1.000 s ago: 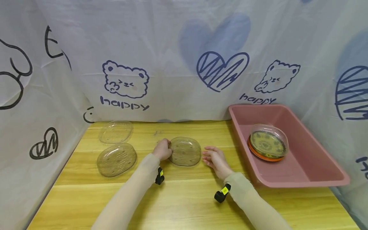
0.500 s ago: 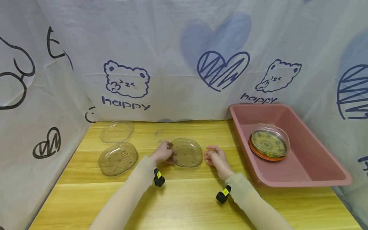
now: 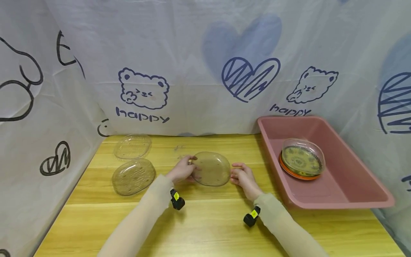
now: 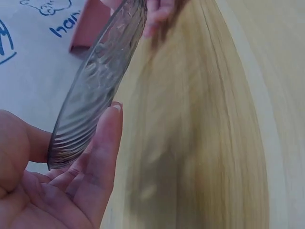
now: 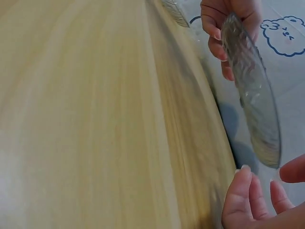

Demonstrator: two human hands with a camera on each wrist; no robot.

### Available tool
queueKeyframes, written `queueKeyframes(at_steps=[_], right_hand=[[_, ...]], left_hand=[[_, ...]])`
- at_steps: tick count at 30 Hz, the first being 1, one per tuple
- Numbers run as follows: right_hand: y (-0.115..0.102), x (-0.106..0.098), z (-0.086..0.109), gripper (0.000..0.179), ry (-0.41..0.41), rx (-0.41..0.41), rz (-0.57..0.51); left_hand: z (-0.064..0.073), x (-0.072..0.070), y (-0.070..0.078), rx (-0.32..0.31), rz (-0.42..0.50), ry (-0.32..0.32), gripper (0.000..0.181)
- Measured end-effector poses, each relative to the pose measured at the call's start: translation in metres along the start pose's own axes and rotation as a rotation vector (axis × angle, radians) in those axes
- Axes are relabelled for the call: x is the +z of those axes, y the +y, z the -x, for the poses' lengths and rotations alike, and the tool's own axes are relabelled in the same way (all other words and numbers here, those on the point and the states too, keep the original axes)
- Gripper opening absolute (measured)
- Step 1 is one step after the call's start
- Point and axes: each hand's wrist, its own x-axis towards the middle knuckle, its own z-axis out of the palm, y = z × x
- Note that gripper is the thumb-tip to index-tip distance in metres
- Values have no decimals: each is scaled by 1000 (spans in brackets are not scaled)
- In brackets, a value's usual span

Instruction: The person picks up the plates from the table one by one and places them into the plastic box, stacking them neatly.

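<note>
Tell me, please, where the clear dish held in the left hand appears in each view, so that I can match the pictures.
Head: the clear dish is a little below centre.
Left wrist: the clear dish is upper left, nearly edge-on.
Right wrist: the clear dish is at the right, nearly edge-on.
Shared landmark: the left hand, at one end of the dish in all three.

The held dish (image 3: 212, 169) over there is clear with a smoky tint and slanting ribs; the table (image 3: 208, 228) is yellow with streaky wood grain. The tub (image 3: 341, 182) is dusty pink, and the white cloth (image 3: 192, 103) carries blue hearts (image 3: 242, 44) and blue-outlined bears (image 3: 144, 94).
</note>
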Motion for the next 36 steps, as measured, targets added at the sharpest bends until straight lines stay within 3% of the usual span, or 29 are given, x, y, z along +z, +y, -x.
queueKeyframes(at_steps=[5,12,22,30,36], right_hand=[[-4,-4,0,36,-41,29,-54],[-12,-8,2,37,-108,61,-196],[-21,-11,4,33,-173,60,-304],[-22,-12,5,37,-187,36,-213],[-18,-10,2,29,-128,44,-124]], left_hand=[[1,3,6,18,74,-15,44],[1,12,14,35,154,19,43],[-2,26,13,42,221,33,41],[-1,34,12,54,218,78,41],[0,40,13,67,215,69,44]])
